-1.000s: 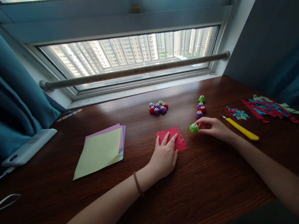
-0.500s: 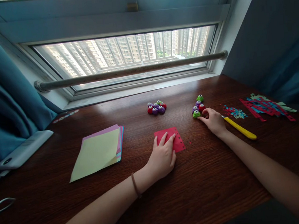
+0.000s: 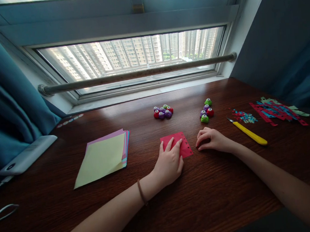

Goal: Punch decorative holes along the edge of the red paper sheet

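A white remote control (image 3: 26,155) lies at the far left of the dark wooden bench (image 3: 217,197), beside a teal curtain (image 3: 5,95). To its right sits a stack of coloured paper (image 3: 104,156), a pale yellow sheet on top with pink and blue edges showing beneath.

Near the middle lies the red paper (image 3: 182,144), a small square sheet, flat on the bench, with a row of small punched holes along its right edge. The left hand (image 3: 169,163) rests palm down on its lower left part, fingers spread and flat, pressing the sheet rather than gripping it; its grip is apart. A thin band circles that wrist.

Just beyond the paper, toward the window, stands a cluster of small punches (image 3: 163,111) in red, purple and green.

Just right of the red paper, not touching it, the right hand (image 3: 212,140) rests on the bench with fingers curled downward and fingertips on the wood; its grip is loose and holds nothing.

Behind that hand is a second group of punches (image 3: 206,111), the nearest one green. Further right lie a yellow craft knife (image 3: 249,133), tiny paper bits (image 3: 243,116), and a heap of red and blue paper scraps (image 3: 278,110).
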Demonstrator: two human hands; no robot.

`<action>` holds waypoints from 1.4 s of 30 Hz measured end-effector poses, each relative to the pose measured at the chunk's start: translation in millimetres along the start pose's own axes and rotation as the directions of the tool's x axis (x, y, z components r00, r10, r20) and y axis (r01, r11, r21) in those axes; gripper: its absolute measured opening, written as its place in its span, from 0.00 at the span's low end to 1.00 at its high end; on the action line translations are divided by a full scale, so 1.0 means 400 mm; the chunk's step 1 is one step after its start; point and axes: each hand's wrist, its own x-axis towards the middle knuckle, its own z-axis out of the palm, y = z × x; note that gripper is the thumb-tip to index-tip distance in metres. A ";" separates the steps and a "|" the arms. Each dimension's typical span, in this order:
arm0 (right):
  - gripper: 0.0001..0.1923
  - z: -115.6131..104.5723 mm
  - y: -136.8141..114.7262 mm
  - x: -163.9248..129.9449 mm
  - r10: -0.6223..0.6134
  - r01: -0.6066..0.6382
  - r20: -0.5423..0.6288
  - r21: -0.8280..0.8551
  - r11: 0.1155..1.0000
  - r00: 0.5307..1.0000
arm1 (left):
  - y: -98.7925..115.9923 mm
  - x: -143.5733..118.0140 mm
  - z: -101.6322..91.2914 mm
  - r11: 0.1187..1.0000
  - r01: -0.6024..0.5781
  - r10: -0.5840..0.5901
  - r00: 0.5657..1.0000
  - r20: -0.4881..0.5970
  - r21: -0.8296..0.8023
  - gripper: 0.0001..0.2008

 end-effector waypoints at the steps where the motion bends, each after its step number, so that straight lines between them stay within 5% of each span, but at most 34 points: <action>1: 0.08 0.002 0.002 0.001 0.000 0.000 0.001 -0.003 1.000 1.000 | 0.000 0.000 0.000 1.000 0.002 -0.002 1.000 0.001 0.000 0.26; 10: 0.07 -0.002 -0.002 -0.001 -0.003 0.004 -0.008 0.042 0.999 1.000 | -0.001 0.001 0.003 1.000 0.010 -0.010 1.000 0.001 0.006 0.27; 15: 0.11 -0.058 0.026 -0.013 0.128 -0.096 -0.213 0.155 0.983 0.969 | 0.000 -0.001 0.001 1.000 0.023 -0.022 1.000 -0.016 0.011 0.26; 17: 0.10 -0.097 0.058 -0.029 0.223 -0.152 -0.432 0.193 0.969 0.874 | 0.002 -0.002 -0.002 1.000 0.027 -0.027 0.999 -0.029 0.014 0.26; 20: 0.07 -0.161 0.119 -0.066 0.213 -0.312 -0.782 0.024 0.950 0.586 | 0.004 -0.004 -0.009 0.999 0.030 -0.029 0.998 -0.049 0.018 0.25; 22: 0.07 -0.200 0.156 -0.096 0.123 -0.465 -0.890 -0.107 0.879 0.438 | 0.005 -0.005 -0.012 0.999 0.029 -0.027 0.998 -0.058 0.020 0.24; 25: 0.06 -0.245 0.194 -0.136 0.072 -0.586 -0.947 -0.133 0.799 0.314 | 0.003 -0.006 -0.015 0.999 0.022 -0.020 0.998 -0.066 0.029 0.20; 28: 0.06 -0.270 0.218 -0.162 0.040 -0.674 -0.968 -0.143 0.725 0.249 | 0.002 -0.006 -0.014 0.999 0.016 -0.013 0.998 -0.068 0.040 0.17; 32: 0.06 -0.281 0.238 -0.176 -0.008 -0.721 -0.974 -0.173 0.671 0.226 | 0.000 -0.006 -0.012 0.999 0.013 -0.009 0.997 -0.074 0.050 0.18; 42: 0.08 -0.288 0.236 -0.186 -0.094 -0.689 -0.979 -0.194 0.698 0.180 | 0.005 -0.009 -0.019 0.998 0.011 -0.006 0.995 -0.099 0.058 0.16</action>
